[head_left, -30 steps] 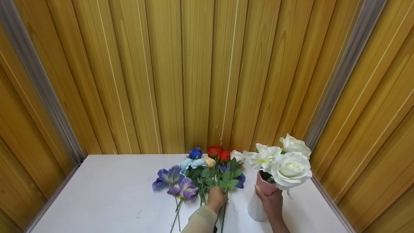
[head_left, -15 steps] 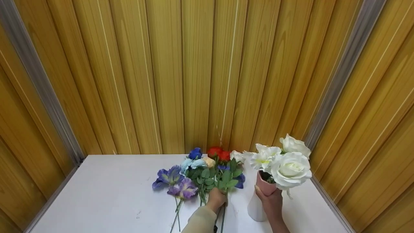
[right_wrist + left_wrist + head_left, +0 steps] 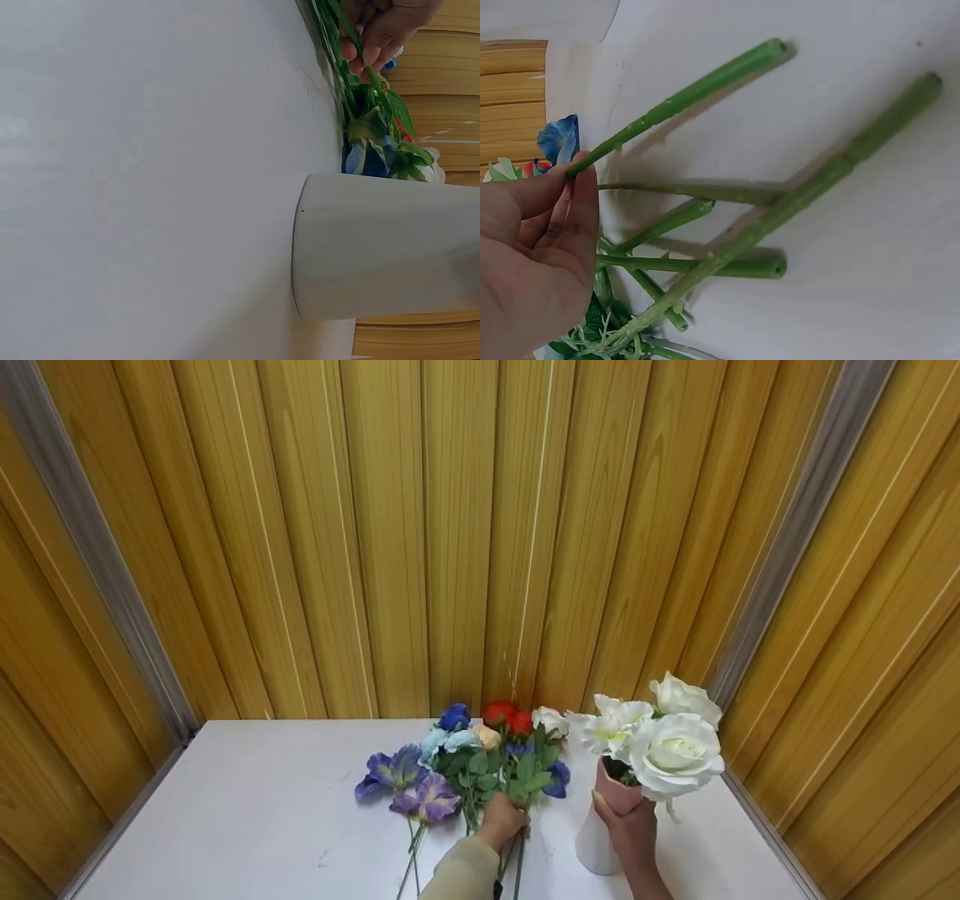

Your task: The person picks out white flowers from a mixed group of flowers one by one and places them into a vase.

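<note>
In the head view my left hand (image 3: 501,819) is low among the flowers at the table's middle. Its thumb and fingers pinch a green flower stem (image 3: 697,94), whose cut end sticks out over the table in the left wrist view. Which bloom tops that stem is hidden among the leaves (image 3: 525,769). My right hand (image 3: 631,826) grips a vase with a pink upper part (image 3: 616,791) and a white lower part (image 3: 382,247). The vase is upright on the table, with large white flowers (image 3: 679,754) leaning out of its mouth to the right.
Purple irises (image 3: 427,799), a dark blue rose (image 3: 454,717), light blue blooms (image 3: 459,739), red flowers (image 3: 498,712) and a white bloom (image 3: 551,721) lie on the white table (image 3: 255,810). Several other stems (image 3: 742,240) cross below the pinched one. A wood-patterned wall (image 3: 454,540) stands behind.
</note>
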A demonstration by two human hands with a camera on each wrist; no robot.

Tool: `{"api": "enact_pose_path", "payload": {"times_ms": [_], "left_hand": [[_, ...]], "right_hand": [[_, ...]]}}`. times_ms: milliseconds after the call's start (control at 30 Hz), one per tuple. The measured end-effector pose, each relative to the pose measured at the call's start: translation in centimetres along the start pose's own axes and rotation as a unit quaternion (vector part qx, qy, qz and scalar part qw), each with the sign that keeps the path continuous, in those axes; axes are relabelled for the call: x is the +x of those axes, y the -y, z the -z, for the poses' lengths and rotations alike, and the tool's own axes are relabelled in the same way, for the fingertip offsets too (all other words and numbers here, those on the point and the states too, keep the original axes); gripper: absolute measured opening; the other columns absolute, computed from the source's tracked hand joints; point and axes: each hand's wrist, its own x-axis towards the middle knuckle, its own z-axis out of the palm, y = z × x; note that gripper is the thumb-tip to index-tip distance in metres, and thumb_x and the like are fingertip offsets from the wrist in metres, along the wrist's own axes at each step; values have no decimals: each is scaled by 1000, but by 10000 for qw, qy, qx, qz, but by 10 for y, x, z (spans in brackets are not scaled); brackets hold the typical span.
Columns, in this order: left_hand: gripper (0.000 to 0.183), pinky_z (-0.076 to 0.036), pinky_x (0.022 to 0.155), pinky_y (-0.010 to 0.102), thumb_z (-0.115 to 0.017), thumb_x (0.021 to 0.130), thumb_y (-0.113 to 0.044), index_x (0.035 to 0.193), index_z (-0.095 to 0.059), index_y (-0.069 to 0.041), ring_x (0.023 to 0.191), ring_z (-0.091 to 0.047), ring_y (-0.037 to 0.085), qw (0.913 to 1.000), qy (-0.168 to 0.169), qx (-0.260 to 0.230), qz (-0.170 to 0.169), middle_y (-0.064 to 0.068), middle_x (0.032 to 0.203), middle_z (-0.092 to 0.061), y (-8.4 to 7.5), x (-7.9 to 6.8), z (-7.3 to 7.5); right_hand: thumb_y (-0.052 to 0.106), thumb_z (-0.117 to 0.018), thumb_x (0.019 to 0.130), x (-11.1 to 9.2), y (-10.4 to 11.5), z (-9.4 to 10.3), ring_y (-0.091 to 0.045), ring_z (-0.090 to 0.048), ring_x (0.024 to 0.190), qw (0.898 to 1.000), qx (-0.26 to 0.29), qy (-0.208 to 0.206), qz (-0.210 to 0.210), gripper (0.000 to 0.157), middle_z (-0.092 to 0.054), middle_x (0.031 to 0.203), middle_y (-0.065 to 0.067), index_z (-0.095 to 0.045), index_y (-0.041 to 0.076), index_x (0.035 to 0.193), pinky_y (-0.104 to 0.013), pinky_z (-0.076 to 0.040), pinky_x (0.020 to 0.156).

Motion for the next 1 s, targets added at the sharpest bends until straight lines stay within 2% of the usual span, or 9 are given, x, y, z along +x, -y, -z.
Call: {"api": "enact_pose_path", "payload": {"times_ms": [133,267,400,633,867,1000], "left_hand": [[28,-61,69,34,-65,88,12,115,-70,14,75,-72,21,9996,82,-253,-72,26,106,-74,-2,-2,3],[32,-62,69,35,-63,89,13,120,-66,16,79,-74,28,9988,147,-464,-95,31,113,-72,-5,-4,6],[34,-63,73,37,-62,91,12,124,-64,17,83,-76,30,9987,186,-454,-147,34,121,-68,-9,-5,7],[33,-64,75,40,-59,93,10,124,-62,19,84,-76,34,9961,227,-816,-247,32,116,-69,-17,-5,14],[35,-64,77,42,-59,91,13,125,-62,18,88,-76,41,9910,151,-1094,-751,32,105,-72,-33,-4,25],[36,-64,79,43,-58,92,11,127,-61,17,95,-73,45,9861,104,-1285,-1048,29,104,-70,-47,-5,34]], "right_hand": [[14,-83,79,1,0,0,-39,-58,121,9999,-2,118,-89,83,-59,133,-34,-35,-12,143,-27,-48,94],[15,-82,80,1,-2,-1,-36,-59,119,10000,10,69,-37,81,-60,131,-32,-37,-11,142,-19,-45,90],[13,-82,79,1,-3,-2,-32,-59,114,9999,20,-66,116,76,-63,126,-30,-42,-12,138,-13,-42,87],[15,-82,80,1,-4,-2,-34,-59,116,9999,-39,-44,107,76,-63,127,-31,-41,-13,138,-18,-43,89],[16,-82,80,2,-4,0,-37,-58,119,10000,-5,15,17,81,-60,130,-33,-37,-12,141,-16,-41,89],[15,-82,80,2,-4,0,-39,-57,120,10000,8,31,1,83,-58,133,-34,-36,-12,142,-25,-44,95]]}}
